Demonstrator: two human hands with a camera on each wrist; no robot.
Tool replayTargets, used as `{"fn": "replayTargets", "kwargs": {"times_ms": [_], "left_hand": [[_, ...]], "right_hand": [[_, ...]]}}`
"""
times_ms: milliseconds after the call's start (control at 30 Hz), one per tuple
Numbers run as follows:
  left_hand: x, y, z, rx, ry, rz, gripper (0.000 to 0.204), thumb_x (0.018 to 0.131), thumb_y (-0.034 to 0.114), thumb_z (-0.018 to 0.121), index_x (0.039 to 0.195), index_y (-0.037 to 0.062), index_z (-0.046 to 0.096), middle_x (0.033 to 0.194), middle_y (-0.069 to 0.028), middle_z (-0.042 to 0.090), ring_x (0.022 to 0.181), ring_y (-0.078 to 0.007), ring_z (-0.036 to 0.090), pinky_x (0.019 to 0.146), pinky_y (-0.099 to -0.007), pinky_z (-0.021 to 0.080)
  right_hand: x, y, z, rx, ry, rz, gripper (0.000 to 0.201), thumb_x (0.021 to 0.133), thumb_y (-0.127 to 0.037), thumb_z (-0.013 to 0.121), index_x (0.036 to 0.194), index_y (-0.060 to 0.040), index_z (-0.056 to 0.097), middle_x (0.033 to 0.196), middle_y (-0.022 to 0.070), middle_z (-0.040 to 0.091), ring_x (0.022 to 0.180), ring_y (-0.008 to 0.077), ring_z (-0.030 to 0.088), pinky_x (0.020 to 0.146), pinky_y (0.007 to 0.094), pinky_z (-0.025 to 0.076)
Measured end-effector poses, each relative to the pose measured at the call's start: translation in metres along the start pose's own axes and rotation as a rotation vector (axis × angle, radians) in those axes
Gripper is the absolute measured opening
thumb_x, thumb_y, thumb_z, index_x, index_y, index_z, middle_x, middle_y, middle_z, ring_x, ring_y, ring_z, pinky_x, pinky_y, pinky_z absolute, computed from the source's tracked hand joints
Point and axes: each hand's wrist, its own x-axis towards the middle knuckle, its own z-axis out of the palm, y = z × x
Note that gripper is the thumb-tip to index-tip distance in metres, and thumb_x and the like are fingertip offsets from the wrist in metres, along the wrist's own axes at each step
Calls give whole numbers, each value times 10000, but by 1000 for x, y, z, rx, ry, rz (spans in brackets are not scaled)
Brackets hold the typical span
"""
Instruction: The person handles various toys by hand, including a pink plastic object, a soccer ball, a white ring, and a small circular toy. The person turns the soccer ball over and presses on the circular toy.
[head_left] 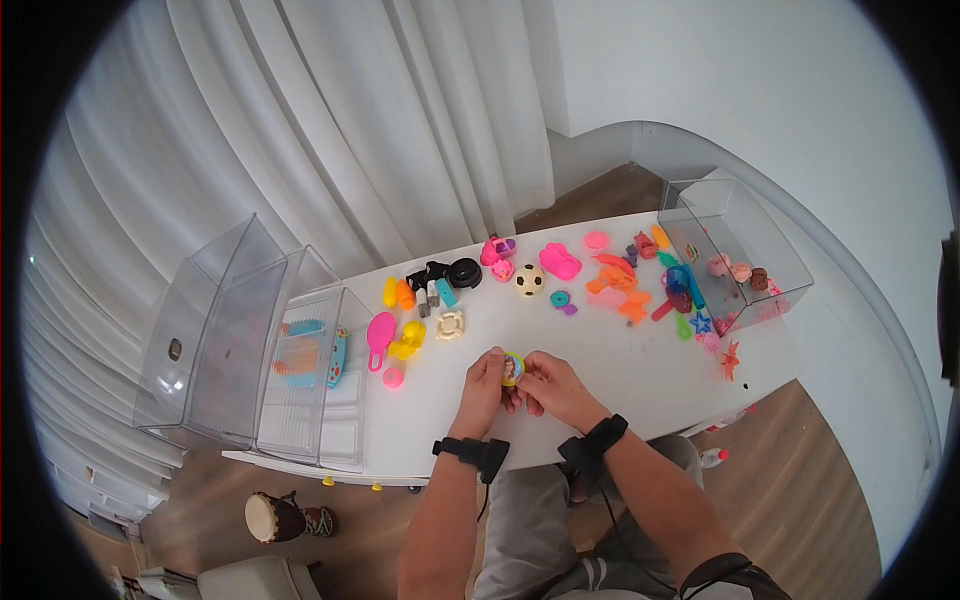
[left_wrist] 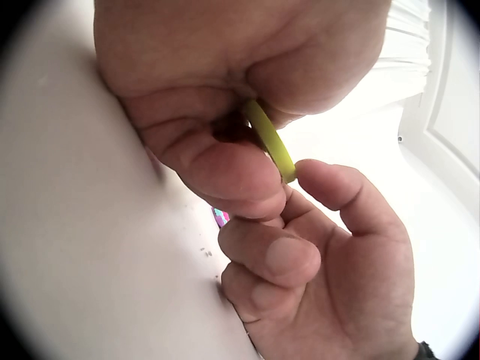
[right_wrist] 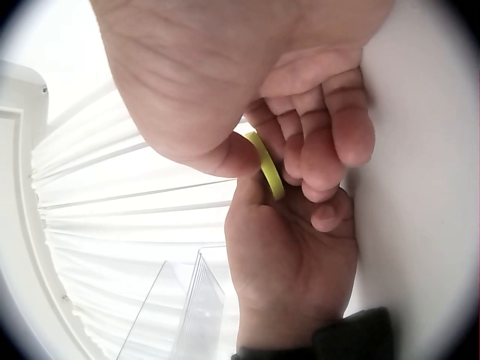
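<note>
A small round disc (head_left: 512, 369) with a yellow rim and a printed figure on its face is held between both hands, close over the front of the white table (head_left: 470, 350). My left hand (head_left: 483, 385) pinches its left side between thumb and curled fingers. From the other side my right hand (head_left: 560, 388) holds its edge with thumb and fingers. Both wrist views show the yellow rim (left_wrist: 270, 141) edge-on, partly hidden by the fingers. Beyond the hands lie a cream ring-shaped toy (head_left: 450, 325) and a toy football (head_left: 529, 281).
Clear plastic bins stand at the left (head_left: 215, 350) and right (head_left: 780, 240) ends. To the left lie a pink paddle-shaped toy (head_left: 380, 335) and yellow toy (head_left: 407, 341). Orange and pink toys (head_left: 612, 280) spread toward the right. A drum (head_left: 275, 517) stands on the floor.
</note>
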Motion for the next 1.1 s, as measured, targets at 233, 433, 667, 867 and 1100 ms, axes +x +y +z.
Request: {"fn": "replayTargets", "kwargs": {"times_ms": [233, 433, 667, 867, 1100], "left_hand": [[0, 2, -3, 15, -12, -1, 474, 1155, 467, 425, 1007, 62, 621, 712, -30, 648, 559, -120, 623, 476, -262, 505], [-1, 8, -2, 49, -20, -61, 469, 1155, 465, 406, 1047, 57, 610, 733, -51, 646, 567, -143, 623, 496, -272, 498], [1, 6, -2, 83, -7, -54, 482, 1159, 460, 406, 1005, 52, 611, 708, -49, 645, 536, -136, 607, 483, -268, 493], [0, 8, -2, 123, -11, -44, 500, 1162, 462, 406, 976, 50, 620, 691, -39, 638, 530, -128, 601, 483, -262, 488], [0, 5, 2, 168, -37, -16, 531, 1153, 509, 422, 993, 50, 637, 703, -12, 636, 543, -105, 611, 466, -253, 491]], "right_hand": [[0, 0, -3, -26, -49, -4, 120, 1016, -138, 599, 1028, -20, 581, 816, 52, 692, 609, 100, 617, 539, 259, 502], [1, 1, -6, -15, -98, -17, 118, 1034, -139, 605, 1045, -25, 575, 831, 52, 693, 617, 96, 611, 545, 257, 497], [2, 5, -8, 3, -116, -22, 118, 1052, -140, 614, 1046, -31, 570, 842, 50, 692, 623, 95, 609, 549, 254, 494], [1, 3, -8, 25, -131, -21, 113, 1052, -137, 621, 1047, -34, 574, 853, 48, 695, 636, 95, 614, 562, 251, 497], [0, 0, -1, 67, -19, -2, 320, 1127, -327, 546, 1003, -40, 613, 778, 30, 664, 588, 89, 607, 534, 243, 492]]}}
